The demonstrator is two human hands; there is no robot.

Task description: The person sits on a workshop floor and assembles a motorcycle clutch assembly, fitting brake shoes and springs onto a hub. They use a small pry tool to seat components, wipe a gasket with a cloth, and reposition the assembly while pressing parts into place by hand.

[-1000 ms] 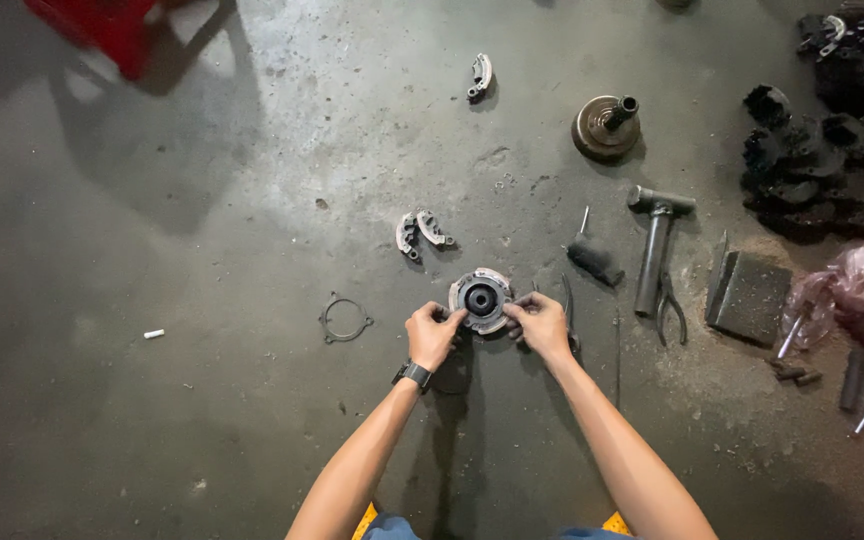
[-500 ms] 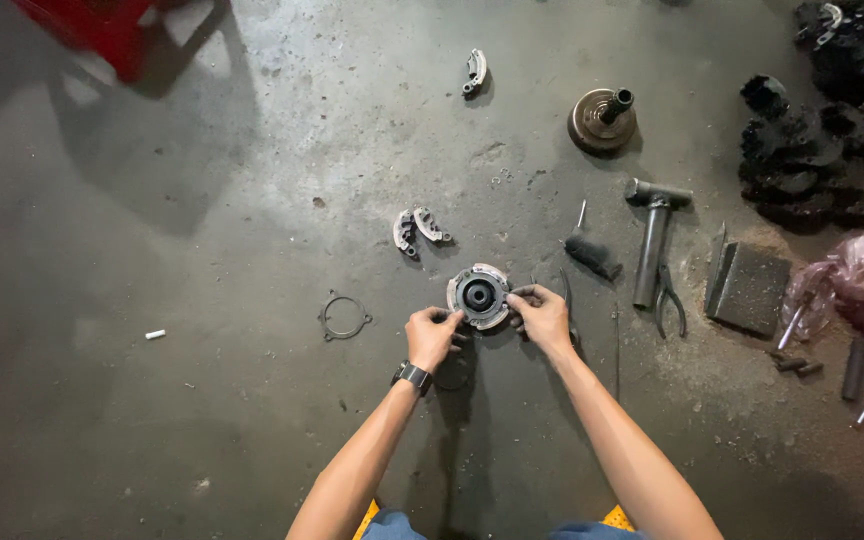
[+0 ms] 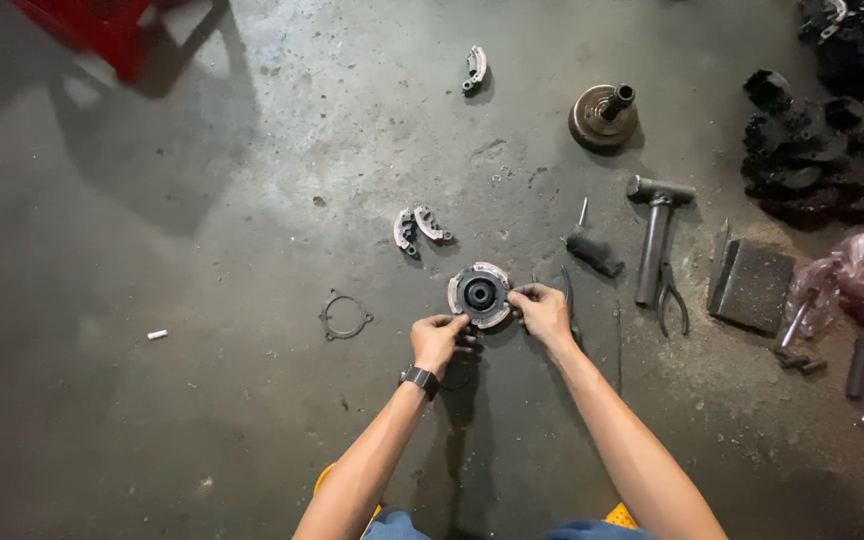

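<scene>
A round metal clutch hub (image 3: 480, 293) with a dark centre lies on the concrete floor (image 3: 202, 400). My left hand (image 3: 439, 340), with a dark watch on the wrist, pinches its lower left rim. My right hand (image 3: 542, 312) grips its right rim. Two curved clutch shoes (image 3: 418, 227) lie just beyond it to the left, and a thin ring gasket (image 3: 344, 316) lies to the left of my left hand.
A hammer (image 3: 655, 230), pliers (image 3: 672, 300) and a dark-handled screwdriver (image 3: 592, 250) lie to the right. A bell-shaped metal part (image 3: 604, 113) and another shoe (image 3: 474, 68) sit farther off. Dark greasy parts (image 3: 812, 150), a flat block (image 3: 752, 283) and a pink bag (image 3: 857, 275) crowd the right edge. A red stool (image 3: 102, 30) stands top left.
Both hands have stayed on the hub, with only slight shifts of the fingers around its rim. The other parts on the floor have not moved.
</scene>
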